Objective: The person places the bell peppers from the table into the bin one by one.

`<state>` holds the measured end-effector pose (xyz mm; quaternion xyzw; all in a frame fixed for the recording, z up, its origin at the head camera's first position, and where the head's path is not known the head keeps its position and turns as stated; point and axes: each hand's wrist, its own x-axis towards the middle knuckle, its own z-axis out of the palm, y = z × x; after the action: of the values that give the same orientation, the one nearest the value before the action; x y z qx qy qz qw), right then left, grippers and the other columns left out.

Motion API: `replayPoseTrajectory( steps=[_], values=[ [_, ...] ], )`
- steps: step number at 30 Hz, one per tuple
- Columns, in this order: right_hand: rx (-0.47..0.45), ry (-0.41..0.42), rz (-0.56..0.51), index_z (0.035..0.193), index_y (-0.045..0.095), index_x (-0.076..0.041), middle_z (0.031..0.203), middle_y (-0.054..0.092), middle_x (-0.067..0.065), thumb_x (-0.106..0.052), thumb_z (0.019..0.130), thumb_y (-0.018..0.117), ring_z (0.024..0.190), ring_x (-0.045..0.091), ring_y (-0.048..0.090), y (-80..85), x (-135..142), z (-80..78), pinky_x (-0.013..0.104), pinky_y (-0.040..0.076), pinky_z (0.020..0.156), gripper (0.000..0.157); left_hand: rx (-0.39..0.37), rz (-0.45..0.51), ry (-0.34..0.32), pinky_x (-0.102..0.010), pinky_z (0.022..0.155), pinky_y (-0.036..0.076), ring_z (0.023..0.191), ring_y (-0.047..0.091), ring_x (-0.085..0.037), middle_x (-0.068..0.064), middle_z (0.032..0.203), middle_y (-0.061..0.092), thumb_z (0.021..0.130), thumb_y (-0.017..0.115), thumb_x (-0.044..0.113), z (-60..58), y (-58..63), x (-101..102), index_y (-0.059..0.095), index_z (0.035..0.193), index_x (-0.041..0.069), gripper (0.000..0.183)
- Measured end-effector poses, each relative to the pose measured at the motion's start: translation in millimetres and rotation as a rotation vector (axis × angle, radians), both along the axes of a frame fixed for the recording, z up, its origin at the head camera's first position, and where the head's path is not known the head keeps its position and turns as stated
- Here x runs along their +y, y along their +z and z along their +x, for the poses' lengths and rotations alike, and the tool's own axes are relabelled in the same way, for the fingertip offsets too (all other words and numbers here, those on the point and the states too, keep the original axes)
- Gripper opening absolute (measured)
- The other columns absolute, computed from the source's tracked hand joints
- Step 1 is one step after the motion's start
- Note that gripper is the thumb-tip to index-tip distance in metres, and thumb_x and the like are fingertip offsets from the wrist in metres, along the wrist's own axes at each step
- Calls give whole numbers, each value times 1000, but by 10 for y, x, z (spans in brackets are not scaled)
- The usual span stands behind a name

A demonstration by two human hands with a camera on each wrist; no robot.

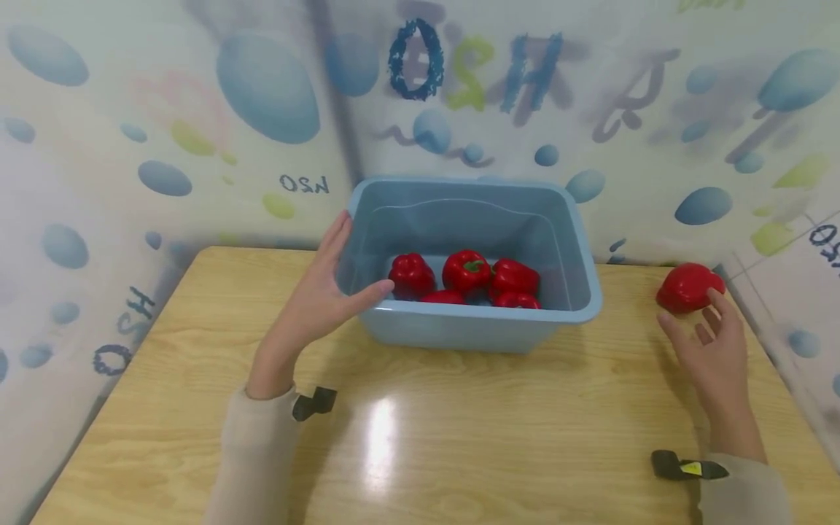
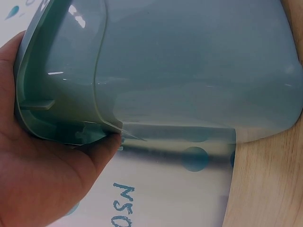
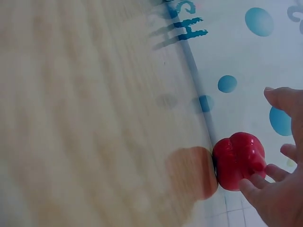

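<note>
A blue plastic bin point(image 1: 459, 332) stands at the back of the table with several red bell peppers point(image 1: 467, 270) inside. My left hand point(image 1: 328, 281) holds the bin by its front left corner, thumb over the front rim and fingers along the left side. In the left wrist view this hand point(image 2: 42, 170) wraps the corner of the bin point(image 2: 189, 71). At the back right corner of the table lies another red bell pepper point(image 1: 689, 288). My right hand point(image 1: 715, 350) is just in front of it, fingers and thumb spread. The right wrist view shows the fingertips point(image 3: 251, 189) right at this pepper point(image 3: 239, 161).
The wooden table point(image 1: 459, 430) ends at a wall covering point(image 1: 262, 182) with blue drops and lettering, which also runs along both sides. The bin stands close to the back covering. Dark wrist straps point(image 1: 315, 403) show at both sleeves.
</note>
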<state>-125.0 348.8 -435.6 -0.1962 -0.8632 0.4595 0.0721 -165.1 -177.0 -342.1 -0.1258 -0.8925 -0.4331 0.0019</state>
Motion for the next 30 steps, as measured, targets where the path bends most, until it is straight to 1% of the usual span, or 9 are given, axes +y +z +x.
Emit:
replayPoseTrajectory(
  steps=[4, 8, 11, 15, 21, 24, 27, 30],
  values=[
    [30, -62, -32, 162, 13, -31, 172, 9, -4, -38, 96, 64, 159, 28, 17, -1, -5, -107, 39, 26, 127, 83, 9, -4, 1, -66, 117, 35, 157, 16, -21, 19, 170, 2, 86, 73, 51, -2, 10, -6, 6, 162, 36, 102],
    [50, -148, -64, 161, 19, -32, 170, 15, -5, -39, 94, 66, 158, 24, 18, -15, -1, -216, 38, 26, 128, 82, 13, -1, 6, -65, 116, 37, 157, 17, -21, 19, 170, 3, 86, 73, 50, 0, 18, -7, 6, 162, 36, 102],
    [49, -185, -65, 160, 21, -34, 169, 17, -6, -39, 94, 67, 157, 22, 18, -23, 16, -261, 38, 27, 128, 81, 9, 1, 0, -65, 116, 36, 157, 17, -21, 20, 170, 3, 86, 73, 51, 0, 14, 4, 6, 162, 36, 103],
    [39, -204, -71, 160, 20, -34, 169, 15, -6, -37, 94, 67, 158, 20, 16, -44, 53, -305, 38, 27, 128, 81, 5, -2, -4, -65, 118, 34, 157, 16, -22, 19, 170, 2, 86, 72, 51, 4, 12, 11, 5, 162, 35, 103],
    [25, -248, -116, 159, 19, -38, 167, 16, -14, -35, 92, 71, 158, 15, 11, -109, 142, -384, 34, 22, 130, 85, 3, -4, 2, -65, 117, 35, 157, 17, -22, 19, 170, 2, 86, 72, 51, 6, 9, 15, 5, 162, 36, 102],
    [10, -242, -139, 159, 16, -40, 168, 14, -15, -37, 91, 72, 159, 14, 9, -136, 175, -417, 35, 21, 130, 88, 4, -3, 8, -65, 117, 35, 157, 17, -22, 20, 169, 3, 86, 73, 51, 4, 8, 14, 6, 162, 36, 102],
    [-15, -246, -170, 158, 12, -43, 169, 11, -16, -43, 89, 73, 159, 16, 10, -147, 200, -447, 39, 24, 129, 91, 4, -4, 8, -66, 117, 35, 157, 17, -22, 20, 169, 3, 86, 73, 51, 7, 6, 11, 6, 162, 37, 103],
    [-43, -251, -165, 156, 9, -47, 168, 9, -17, -49, 88, 71, 159, 19, 11, -158, 220, -479, 43, 28, 128, 92, 3, -5, 7, -64, 118, 34, 157, 16, -21, 20, 170, 2, 86, 73, 51, 13, 0, 6, 6, 162, 36, 103]
  ],
)
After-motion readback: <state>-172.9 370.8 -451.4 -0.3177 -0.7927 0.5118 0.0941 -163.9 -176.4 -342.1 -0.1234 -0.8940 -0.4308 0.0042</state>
